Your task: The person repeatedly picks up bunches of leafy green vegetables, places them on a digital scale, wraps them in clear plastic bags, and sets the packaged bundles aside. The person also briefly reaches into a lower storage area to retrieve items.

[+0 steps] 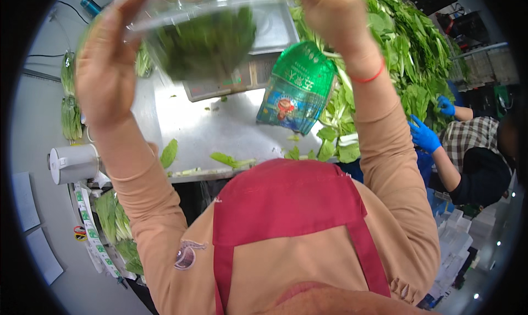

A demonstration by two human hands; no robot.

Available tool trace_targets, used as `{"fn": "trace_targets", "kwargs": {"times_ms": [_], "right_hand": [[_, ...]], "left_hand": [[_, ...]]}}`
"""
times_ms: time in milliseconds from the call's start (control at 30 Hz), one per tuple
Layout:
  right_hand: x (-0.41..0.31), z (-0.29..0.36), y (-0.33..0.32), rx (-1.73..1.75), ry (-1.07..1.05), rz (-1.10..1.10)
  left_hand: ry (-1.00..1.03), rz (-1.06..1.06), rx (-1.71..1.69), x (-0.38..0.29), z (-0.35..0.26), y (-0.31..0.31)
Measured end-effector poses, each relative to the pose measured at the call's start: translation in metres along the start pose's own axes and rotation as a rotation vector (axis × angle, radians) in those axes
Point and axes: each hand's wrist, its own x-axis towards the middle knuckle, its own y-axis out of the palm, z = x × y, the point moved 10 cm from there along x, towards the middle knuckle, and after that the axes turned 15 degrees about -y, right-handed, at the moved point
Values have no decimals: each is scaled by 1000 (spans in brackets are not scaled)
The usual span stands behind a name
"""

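A clear plastic bag (202, 46) of dark green leaves is raised over the bench, blurred by motion. My left hand (105, 63) grips its left side. At the upper right is my right hand (334, 16), also blurred, close to the bag's stretched film; its fingertips are cut off by the frame. Behind and below the bag stands a weighing scale (225, 84) with a metal pan (275, 24), partly hidden. A green and blue printed plastic package (297, 88) lies beside the scale, below my right hand.
Leafy greens (404, 46) heap along the right, where a person's blue-gloved hand (425, 134) reaches in. Loose leaves lie on the metal bench (198, 133). At left are a white cylindrical container (74, 164), bagged greens (109, 214) and a label strip (93, 228).
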Motion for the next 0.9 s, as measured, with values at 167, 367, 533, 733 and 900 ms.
{"fn": "trace_targets", "kwargs": {"times_ms": [167,367,533,733,900], "right_hand": [[-16,1,-27,-96,-114,-157],[-146,52,82,348,-23,234],[-212,137,109,575,33,546],[-294,97,112,776,474,1300],[-157,9,80,588,517,198]], "left_hand": [[250,82,45,-24,6,28],[-1009,-196,-53,-148,300,13],[-955,-64,-32,-177,307,26],[-1044,-159,88,-195,305,-10],[-837,-223,354,-138,285,-10]]}}
